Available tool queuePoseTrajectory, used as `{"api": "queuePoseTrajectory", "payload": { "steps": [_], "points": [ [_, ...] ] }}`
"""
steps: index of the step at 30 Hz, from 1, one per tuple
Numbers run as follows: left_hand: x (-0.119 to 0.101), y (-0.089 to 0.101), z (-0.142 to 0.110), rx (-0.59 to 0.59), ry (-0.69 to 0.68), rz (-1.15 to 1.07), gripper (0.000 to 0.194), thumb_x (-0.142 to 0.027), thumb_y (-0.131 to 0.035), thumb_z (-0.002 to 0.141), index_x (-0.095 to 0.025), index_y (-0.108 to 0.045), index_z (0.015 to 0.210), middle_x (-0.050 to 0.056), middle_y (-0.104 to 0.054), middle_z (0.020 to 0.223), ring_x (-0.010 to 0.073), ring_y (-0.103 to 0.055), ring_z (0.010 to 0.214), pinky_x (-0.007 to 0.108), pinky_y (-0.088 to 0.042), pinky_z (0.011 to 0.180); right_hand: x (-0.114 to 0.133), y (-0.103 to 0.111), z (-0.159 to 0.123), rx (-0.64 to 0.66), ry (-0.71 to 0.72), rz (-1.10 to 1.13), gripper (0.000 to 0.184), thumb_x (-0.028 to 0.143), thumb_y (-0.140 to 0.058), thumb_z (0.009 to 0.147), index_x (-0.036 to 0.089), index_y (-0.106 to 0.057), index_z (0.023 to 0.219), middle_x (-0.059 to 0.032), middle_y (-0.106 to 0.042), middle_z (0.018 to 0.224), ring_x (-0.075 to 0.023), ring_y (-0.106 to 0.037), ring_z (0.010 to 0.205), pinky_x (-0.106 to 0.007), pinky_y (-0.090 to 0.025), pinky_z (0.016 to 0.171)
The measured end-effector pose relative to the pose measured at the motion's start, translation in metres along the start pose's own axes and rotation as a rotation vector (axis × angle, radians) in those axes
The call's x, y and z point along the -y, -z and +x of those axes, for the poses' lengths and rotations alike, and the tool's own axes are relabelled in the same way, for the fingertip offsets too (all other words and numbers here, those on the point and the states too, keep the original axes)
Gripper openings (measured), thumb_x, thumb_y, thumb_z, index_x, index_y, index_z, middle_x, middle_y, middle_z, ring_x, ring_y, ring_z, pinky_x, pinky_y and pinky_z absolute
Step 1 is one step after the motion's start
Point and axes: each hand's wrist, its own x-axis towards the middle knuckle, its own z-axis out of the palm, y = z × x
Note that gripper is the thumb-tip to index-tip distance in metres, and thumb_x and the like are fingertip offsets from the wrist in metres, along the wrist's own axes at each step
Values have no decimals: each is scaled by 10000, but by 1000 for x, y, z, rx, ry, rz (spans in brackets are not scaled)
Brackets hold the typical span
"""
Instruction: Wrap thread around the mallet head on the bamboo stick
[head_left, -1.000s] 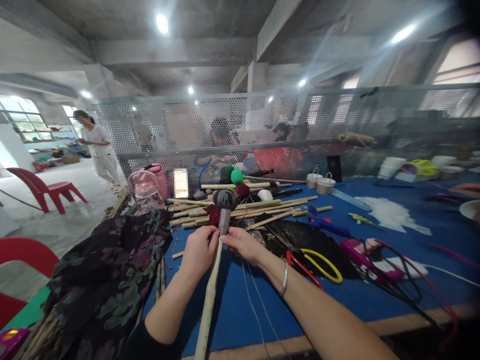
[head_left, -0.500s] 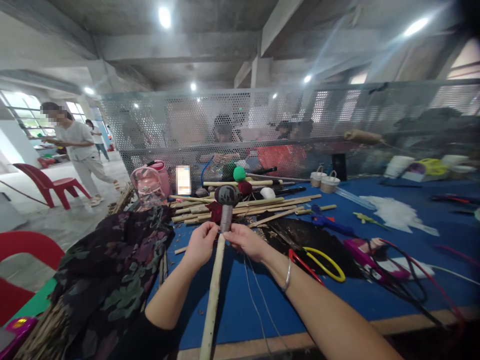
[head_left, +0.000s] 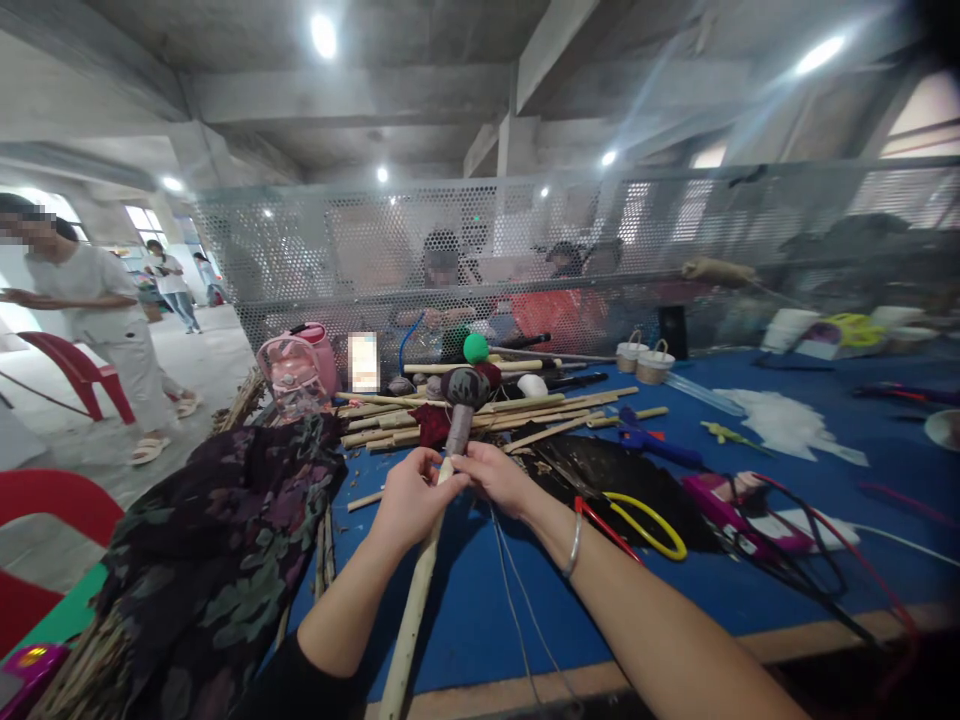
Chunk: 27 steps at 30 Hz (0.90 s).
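Between my hands a pale wooden stick (head_left: 415, 600) slants away from me. Its far end carries a rounded head (head_left: 466, 386) covered in dark patterned cloth, and a grey wrapped neck (head_left: 460, 432) sits just below. My left hand (head_left: 405, 500) grips the stick below this wrapping, with its thumb laid across the wood. Fingers of my right hand (head_left: 499, 480) pinch at the lower edge of the wrapping from the right; the fingertips are partly hidden. A thin grey cord (head_left: 517, 600) trails from under my right hand to the table's front edge.
Wooden sticks (head_left: 540, 412) lie beyond my hands. At right are yellow-and-red-handled scissors (head_left: 652, 520), a blue glue gun (head_left: 660, 440) and a magenta device (head_left: 724, 510) with cables. Dark floral cloth (head_left: 247, 540) covers the left side. A perforated metal screen (head_left: 360, 240) stands behind.
My left hand has turned, bringing its thumb across the stick. The stick's head has tilted slightly right and its near end left. A person at left has walked nearer.
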Motion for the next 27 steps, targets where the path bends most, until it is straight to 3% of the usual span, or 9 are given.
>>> {"api": "queuePoseTrajectory", "payload": {
  "steps": [3,5,11,18,22,27],
  "points": [
    [-5,-2,-2,-123,-30,-31,375,-407,-595,717,-131,-570,970,-4,-597,661,108,-518,546,213,-394,531,2,-2,-1,16,25,-4,337,444,-619,701,150,-467,769,87,-340,491,-42,-247,398,-208,-146,399],
    [-6,0,0,-158,-71,-18,295,-357,-531,774,-136,-606,955,39,-650,761,131,-574,642,235,-433,620,5,-4,-3,39,27,-27,343,451,-616,703,152,-465,776,93,-326,478,-41,-234,393,-210,-141,400],
    [-3,14,5,-81,-218,241,220,-250,-476,814,-185,-671,892,52,-696,867,166,-624,782,249,-437,717,5,-7,-5,61,13,-56,365,464,-618,691,150,-462,792,104,-313,459,-43,-227,386,-213,-139,399],
    [-4,23,6,2,-292,569,213,-231,-473,798,-191,-668,873,69,-687,820,181,-607,713,254,-395,647,-1,-8,-2,85,7,-49,375,473,-625,682,145,-473,781,105,-307,454,-41,-226,381,-214,-137,393],
    [-4,20,6,-15,-256,451,201,-217,-457,781,-171,-651,801,36,-643,688,132,-547,602,218,-363,575,1,-10,-4,101,6,-46,362,466,-620,688,149,-470,774,102,-315,463,-39,-225,384,-213,-135,393],
    [6,12,9,-39,-69,104,202,-287,-468,754,-149,-601,689,-22,-537,540,87,-446,484,186,-322,469,4,-8,-5,86,7,-58,374,466,-634,673,142,-479,775,89,-341,494,-39,-244,397,-212,-138,396]
  ]
}}
